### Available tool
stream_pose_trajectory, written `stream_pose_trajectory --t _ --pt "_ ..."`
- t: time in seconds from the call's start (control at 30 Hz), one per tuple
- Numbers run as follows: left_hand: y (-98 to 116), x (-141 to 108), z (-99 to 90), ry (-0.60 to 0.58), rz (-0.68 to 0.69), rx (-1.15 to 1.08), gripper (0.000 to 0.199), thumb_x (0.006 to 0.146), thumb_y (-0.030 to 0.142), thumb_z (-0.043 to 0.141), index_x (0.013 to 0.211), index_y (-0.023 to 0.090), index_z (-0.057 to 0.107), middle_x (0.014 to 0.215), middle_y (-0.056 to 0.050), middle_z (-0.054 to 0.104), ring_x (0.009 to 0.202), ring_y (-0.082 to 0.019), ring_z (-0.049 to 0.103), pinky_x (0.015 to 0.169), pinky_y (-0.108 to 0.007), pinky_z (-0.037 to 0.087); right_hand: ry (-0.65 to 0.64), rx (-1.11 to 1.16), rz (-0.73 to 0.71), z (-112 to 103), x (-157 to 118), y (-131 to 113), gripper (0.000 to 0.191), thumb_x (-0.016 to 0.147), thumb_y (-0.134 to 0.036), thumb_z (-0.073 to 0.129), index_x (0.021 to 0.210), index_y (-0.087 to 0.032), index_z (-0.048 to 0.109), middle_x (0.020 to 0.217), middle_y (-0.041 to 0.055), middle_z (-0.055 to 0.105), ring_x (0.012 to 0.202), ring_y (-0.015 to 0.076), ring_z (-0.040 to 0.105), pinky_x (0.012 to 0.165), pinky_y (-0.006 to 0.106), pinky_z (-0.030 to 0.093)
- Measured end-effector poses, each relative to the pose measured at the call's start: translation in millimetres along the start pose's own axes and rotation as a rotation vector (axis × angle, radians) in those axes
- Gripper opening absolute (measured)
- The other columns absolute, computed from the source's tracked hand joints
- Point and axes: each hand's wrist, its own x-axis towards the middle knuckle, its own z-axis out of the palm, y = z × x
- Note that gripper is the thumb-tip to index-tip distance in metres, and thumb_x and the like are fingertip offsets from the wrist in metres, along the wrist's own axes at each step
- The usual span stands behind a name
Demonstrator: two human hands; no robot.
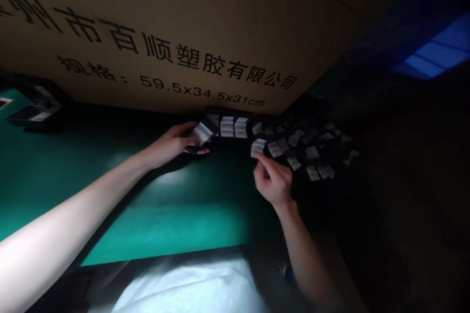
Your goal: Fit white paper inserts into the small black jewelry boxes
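Observation:
My left hand [171,144] grips a small white packet [201,132] with a dark flat piece [194,149] under it, at the near edge of a black mat [290,183]. My right hand [272,182] has its index fingertip on the lower edge of another white packet [258,147]. I cannot tell whether that packet is pinched. Several similar packets lie scattered on the mat to the right of it, and a short row of them [227,126] stands between my hands.
A large cardboard box [176,44] with black Chinese print and the size 59.5x34.5x31cm stands behind the packets. A green bench mat [176,220] spreads under my arms. A dark tray-like object [33,112] sits at the far left, and white cloth [191,286] shows at the bottom.

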Motion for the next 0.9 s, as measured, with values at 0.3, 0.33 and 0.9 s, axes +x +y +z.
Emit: stream_pose_trajectory --t 0.3,0.33,0.9 --pt "3 -2 1.7 0.001 -0.007 -0.024 0.043 0.076 0.015 0.075 0.118 0.014 0.069 0.105 -0.014 0.078 0.091 -0.029 0.078 0.088 -0.039 0.065 0.186 -0.164 0.861 -106 -46 158 0.047 0.09 -0.04 0.047 0.12 -0.011 0.067 0.097 0.0186 0.076 0.077 0.0261 0.076 0.066 0.037 0.06" --pt "4 -2 2.1 0.003 -0.008 -0.025 0.043 0.076 0.015 0.074 0.118 0.014 0.069 0.105 -0.014 0.078 0.09 -0.029 0.078 0.089 -0.04 0.065 0.114 -0.15 0.867 -109 -43 171 0.046 0.089 -0.042 0.05 0.117 -0.011 0.069 0.098 0.0188 0.076 0.076 0.0261 0.075 0.066 0.037 0.059" --pt "7 -5 -0.4 -0.013 -0.027 0.0 0.045 0.076 0.017 0.076 0.12 0.017 0.069 0.108 -0.013 0.078 0.093 -0.03 0.078 0.088 -0.041 0.065 -0.358 -0.5 0.708 -90 21 233 0.047 0.09 -0.025 0.064 0.136 -0.018 0.067 0.107 0.0208 0.075 0.092 0.0276 0.07 0.078 0.037 0.049"
